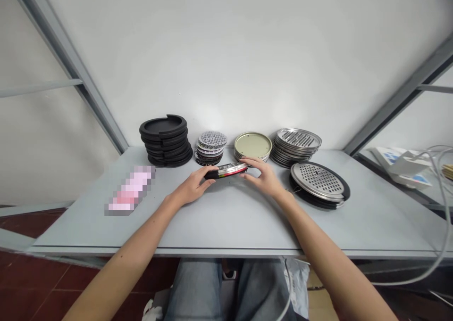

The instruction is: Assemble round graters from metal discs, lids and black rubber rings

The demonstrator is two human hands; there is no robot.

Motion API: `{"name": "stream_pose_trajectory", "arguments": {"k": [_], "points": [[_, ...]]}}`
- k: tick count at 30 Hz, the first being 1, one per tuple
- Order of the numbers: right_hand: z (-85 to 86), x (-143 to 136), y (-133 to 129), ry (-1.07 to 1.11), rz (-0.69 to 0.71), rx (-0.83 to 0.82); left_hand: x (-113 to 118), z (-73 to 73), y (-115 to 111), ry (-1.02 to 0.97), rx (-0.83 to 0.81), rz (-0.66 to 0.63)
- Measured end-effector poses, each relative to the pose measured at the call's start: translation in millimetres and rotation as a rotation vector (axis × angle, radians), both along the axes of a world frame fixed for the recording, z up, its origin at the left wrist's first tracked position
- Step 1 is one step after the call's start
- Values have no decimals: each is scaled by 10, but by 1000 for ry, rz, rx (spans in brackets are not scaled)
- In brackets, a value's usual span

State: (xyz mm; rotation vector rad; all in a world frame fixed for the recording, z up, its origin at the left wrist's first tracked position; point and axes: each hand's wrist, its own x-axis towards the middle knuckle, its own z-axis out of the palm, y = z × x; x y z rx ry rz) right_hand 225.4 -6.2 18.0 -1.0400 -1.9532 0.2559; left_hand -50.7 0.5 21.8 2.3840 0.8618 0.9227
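Over the middle of the table, my left hand and my right hand grip opposite sides of a round, flat disc assembly. It is tilted and seen nearly edge-on, with a silvery top, a thin red and yellow-green band and a black part at the left. Fingers of both hands are over its top, thumbs below. Just behind it stand a stack of small patterned discs and a stack of pale green round metal plates.
Black round rims are stacked at back left, perforated silver discs at back right. Right of my hand lie similar disc assemblies, perforated metal over black. A blurred pink item lies left. A white cable hangs at the right.
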Motion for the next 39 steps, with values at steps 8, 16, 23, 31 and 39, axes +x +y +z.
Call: {"name": "stream_pose_trajectory", "arguments": {"k": [8, 16, 23, 31, 39], "points": [[47, -58, -72, -7, -22, 108, 41, 21, -60, -7, 132, 56], [60, -171, -120, 5, -26, 165, 61, -30, -44, -44, 206, 25], [93, -86, -118, 90, -22, 121, 48, -24, -11, -173, 124, 67], [87, -109, -114, 84, 11, 156, 40, 5, -9, -171, 63, 65], [71, -122, -106, 81, -6, 173, 68, 18, -38, -164, 255, 91]]}}
